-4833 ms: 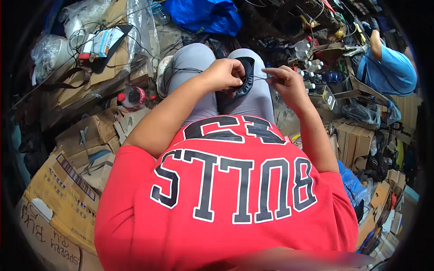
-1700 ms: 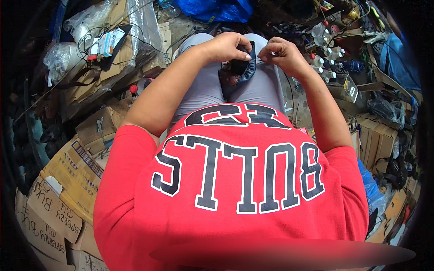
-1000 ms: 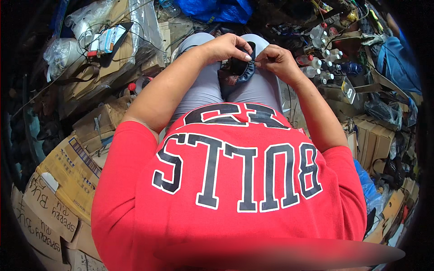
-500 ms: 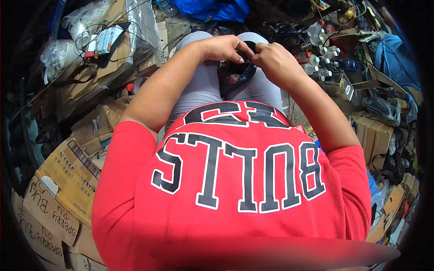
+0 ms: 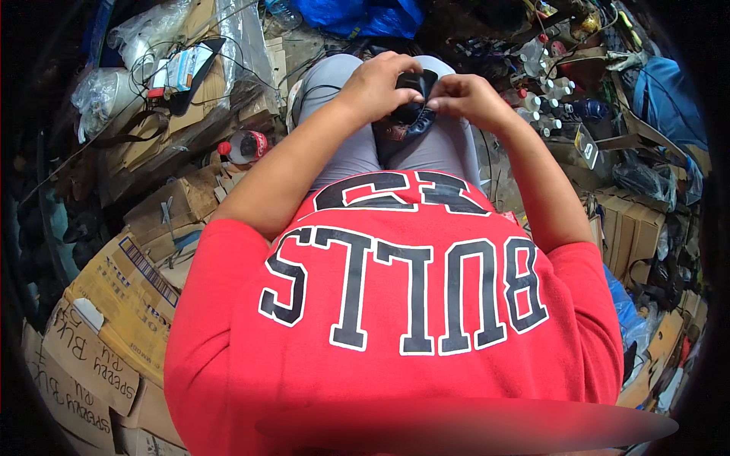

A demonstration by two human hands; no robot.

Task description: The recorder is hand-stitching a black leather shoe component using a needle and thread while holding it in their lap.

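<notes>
On my lap, between my thighs in grey trousers (image 5: pixel 350 148), lies a black, shiny leather piece (image 5: pixel 414 125) with a stitched edge; it looks like a shoe upper. My left hand (image 5: pixel 378 85) grips its left side, thumb and fingers curled around the rim. At the right edge my right hand (image 5: pixel 470 99) is closed in a pinch, fingertips against the stitched rim. Whether a needle or thread is between those fingertips is too small to make out. The underside of the piece is hidden.
Several small capped bottles (image 5: pixel 559 90) stand to the right, near a blue bag (image 5: pixel 669 99). At left are a red-capped bottle (image 5: pixel 245 147), plastic-wrapped things (image 5: pixel 106 99) and flattened cardboard boxes (image 5: pixel 114 296). A blue plastic sheet (image 5: pixel 365 17) lies beyond my knees.
My right hand's fingertips have shifted down toward me along the rim, and more of the black piece shows. My left forearm has moved inward, uncovering the red-capped bottle.
</notes>
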